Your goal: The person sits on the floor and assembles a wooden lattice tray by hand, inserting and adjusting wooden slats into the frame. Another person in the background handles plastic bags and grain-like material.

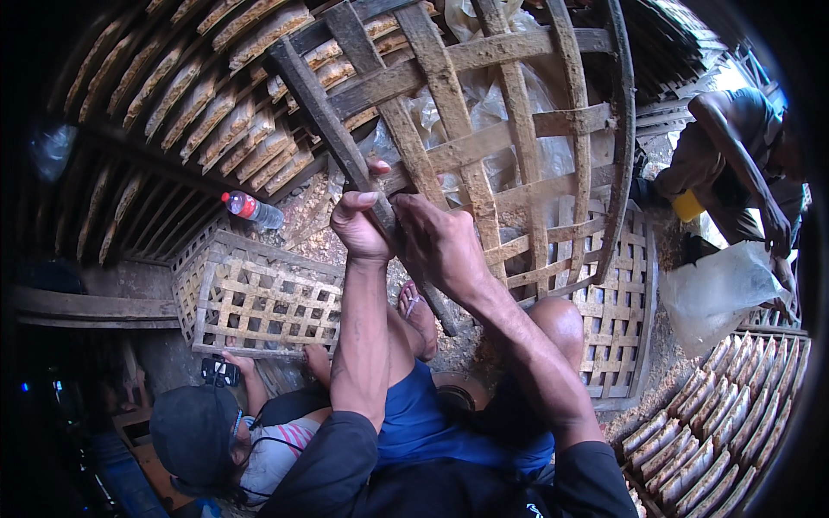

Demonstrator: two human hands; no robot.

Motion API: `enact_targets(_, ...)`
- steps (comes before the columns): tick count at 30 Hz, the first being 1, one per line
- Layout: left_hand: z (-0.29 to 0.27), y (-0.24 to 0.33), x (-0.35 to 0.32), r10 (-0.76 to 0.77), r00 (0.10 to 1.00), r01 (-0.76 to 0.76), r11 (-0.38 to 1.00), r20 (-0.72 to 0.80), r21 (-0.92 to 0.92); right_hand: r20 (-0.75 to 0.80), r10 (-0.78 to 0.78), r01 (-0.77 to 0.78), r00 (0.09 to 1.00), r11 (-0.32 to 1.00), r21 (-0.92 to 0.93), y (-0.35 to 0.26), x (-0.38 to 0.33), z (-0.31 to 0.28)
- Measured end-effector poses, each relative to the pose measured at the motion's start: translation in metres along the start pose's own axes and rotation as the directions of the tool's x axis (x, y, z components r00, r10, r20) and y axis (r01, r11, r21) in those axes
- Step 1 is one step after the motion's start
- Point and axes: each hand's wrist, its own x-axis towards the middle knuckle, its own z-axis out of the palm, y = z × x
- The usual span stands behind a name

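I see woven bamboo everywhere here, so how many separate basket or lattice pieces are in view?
3: the big lattice frame gripped by the left hand and right hand, a box basket lower left, and a panel at right. Others may be hidden.

Littered floor (643,393), bamboo basket (259,298), woven frames (617,319)

Dim shed, crumb-strewn floor (345,246), daylight at the right edge.

Under my left hand (361,226) and right hand (436,242), the lattice frame (484,138) is rough, grey, weathered wood; beyond my fingertips, crinkled glossy clear plastic sheet (484,104).
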Motion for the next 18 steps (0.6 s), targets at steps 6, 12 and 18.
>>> enact_targets(6,-0.004,0.020,0.002,-0.004,0.996,0.013,0.994,0.087,-0.110,0.311,0.071,-0.130,0.948,0.976,0.175,0.005,0.001,-0.038)
enact_targets(12,0.000,0.022,0.002,0.046,0.995,-0.034,0.989,0.084,-0.141,0.333,0.046,-0.088,0.942,0.990,0.113,-0.009,0.003,-0.044)
enact_targets(18,-0.002,0.015,0.001,0.047,0.999,-0.045,0.996,0.012,-0.079,0.268,0.003,-0.048,0.963,0.986,0.162,-0.016,0.005,-0.016)
